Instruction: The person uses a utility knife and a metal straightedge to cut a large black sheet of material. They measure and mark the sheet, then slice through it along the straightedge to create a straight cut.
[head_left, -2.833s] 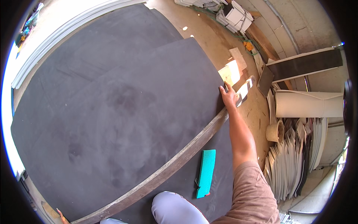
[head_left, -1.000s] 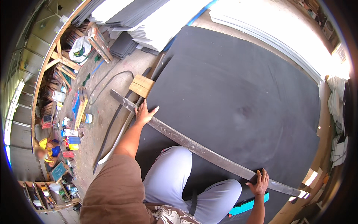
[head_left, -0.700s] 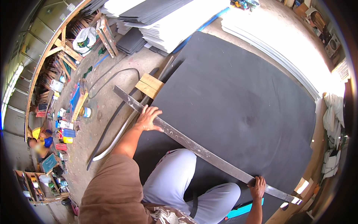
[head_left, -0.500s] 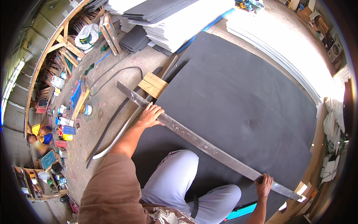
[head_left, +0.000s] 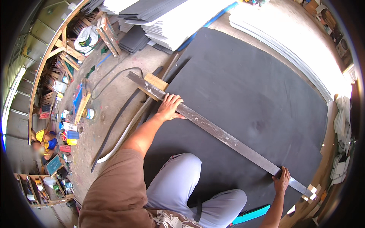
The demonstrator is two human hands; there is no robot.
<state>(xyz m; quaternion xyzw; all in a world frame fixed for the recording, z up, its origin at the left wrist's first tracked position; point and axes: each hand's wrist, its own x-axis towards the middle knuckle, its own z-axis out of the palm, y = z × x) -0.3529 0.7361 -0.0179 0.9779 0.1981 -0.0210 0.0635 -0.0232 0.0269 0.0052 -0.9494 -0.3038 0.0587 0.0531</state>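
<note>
A long flat metal straightedge lies slantwise across a large black sheet, from the upper left to the lower right. My left hand grips it near its far-left end, fingers over the far edge and thumb on the near side. Close to the other end, my right hand holds the bar with its fingers curled over it. The left end of the straightedge passes over a light wooden block beside the sheet. I kneel on the black surface, and a flat teal object lies by my knee.
Stacked black and white sheets stand at the far left, with more white sheets at the far right. A black hose-like strip curves over the floor. Paint tins, a wooden frame and a seated person are at the left.
Both hands have moved the straightedge away from me and to the right across the black sheet. Its left end now crosses the wooden block.
</note>
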